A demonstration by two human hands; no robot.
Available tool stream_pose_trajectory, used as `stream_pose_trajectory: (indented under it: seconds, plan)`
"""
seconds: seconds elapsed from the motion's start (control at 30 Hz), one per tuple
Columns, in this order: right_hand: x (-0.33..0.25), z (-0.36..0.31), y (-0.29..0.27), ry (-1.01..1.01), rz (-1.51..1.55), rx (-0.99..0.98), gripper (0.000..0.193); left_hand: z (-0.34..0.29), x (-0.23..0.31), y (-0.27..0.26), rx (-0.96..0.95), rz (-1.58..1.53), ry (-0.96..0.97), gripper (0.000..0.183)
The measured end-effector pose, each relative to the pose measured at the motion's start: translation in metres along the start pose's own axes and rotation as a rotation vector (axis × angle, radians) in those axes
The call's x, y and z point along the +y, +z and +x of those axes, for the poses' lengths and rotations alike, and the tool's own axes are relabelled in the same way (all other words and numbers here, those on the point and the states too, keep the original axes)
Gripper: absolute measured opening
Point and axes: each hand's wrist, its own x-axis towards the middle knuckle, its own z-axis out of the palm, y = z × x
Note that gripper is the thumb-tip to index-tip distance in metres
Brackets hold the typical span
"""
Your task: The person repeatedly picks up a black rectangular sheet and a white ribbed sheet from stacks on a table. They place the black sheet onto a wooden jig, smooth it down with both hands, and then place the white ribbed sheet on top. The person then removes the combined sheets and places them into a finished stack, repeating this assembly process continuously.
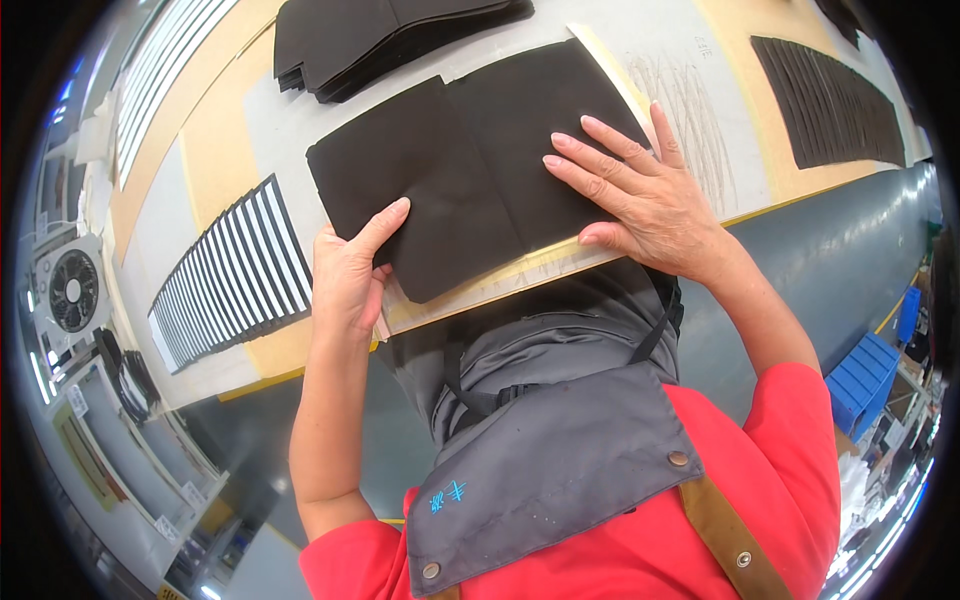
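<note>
A grey apron (545,470) is covering the front of a red shirt (765,440). Beyond it, the left hand (345,275) is closing its grip on the near-left edge of a black panel (440,170), its thumb resting on top and the other fingers partly hidden. The panel is lying on the worktop (275,125), extending rightward and away from that grip. The right hand (645,205) is spreading flat over the panel's right part, its grip standing open. To the left, black-and-white strips (235,275) are lying in a row; farther right, dark strips (825,105) are lying in another. A black stack (395,40) is sitting beyond the panel.
</note>
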Motion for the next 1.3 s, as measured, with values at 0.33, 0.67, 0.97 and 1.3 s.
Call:
stream_pose_trajectory:
  seconds: [0.33,0.67,0.97,1.3]
  plan:
    - [0.0,0.0004,0.0003,0.0,0.008,0.009,0.077,-0.0018,0.004,0.0034,-0.025,0.027,-0.016,0.034]
    - [0.0,0.0005,-0.0006,-0.003,0.0,-0.005,0.077,-0.0016,0.0053,0.0054,-0.014,0.058,-0.028,0.034]
    - [0.0002,0.0008,0.0001,0.006,0.021,0.011,0.078,0.0,0.0029,0.0057,0.018,0.048,-0.022,0.037]
    - [-0.0002,-0.0002,0.0012,0.016,0.03,-0.002,0.078,0.0025,0.0065,0.0051,0.012,0.056,-0.066,0.041]
